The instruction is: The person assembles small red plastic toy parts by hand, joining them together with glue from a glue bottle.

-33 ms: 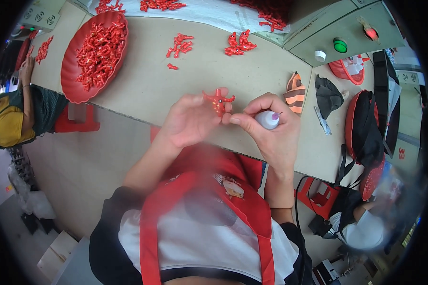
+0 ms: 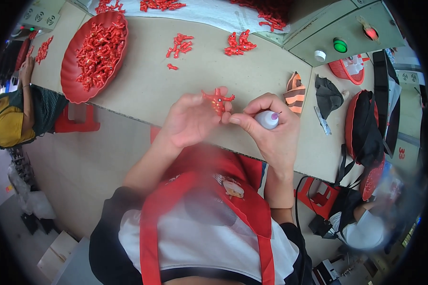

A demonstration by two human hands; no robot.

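Note:
A small glossy red toy figure (image 2: pixel 218 101), its arms spread, stands at the fingertips of my left hand (image 2: pixel 193 118), which is closed on its lower part. Tucked in my right hand (image 2: pixel 274 130) is a small white squeeze bottle (image 2: pixel 267 119) with a purple tip pointing away to the right. My right thumb and index finger come close to the figure's right side; whether they pinch a tiny part there I cannot make out. Beyond my hands lie a loose cluster of small red parts (image 2: pixel 180 43) and a tighter group of red figures (image 2: pixel 240 43).
A scalloped red bowl (image 2: pixel 67 71) heaped with red pieces stands at the left. Right of my hands lie a striped orange cloth (image 2: pixel 295 92), a dark cloth (image 2: pixel 327 96) and a black bag (image 2: pixel 367 128). A green box with knobs (image 2: pixel 340 45) stands far right. Other people sit at both sides.

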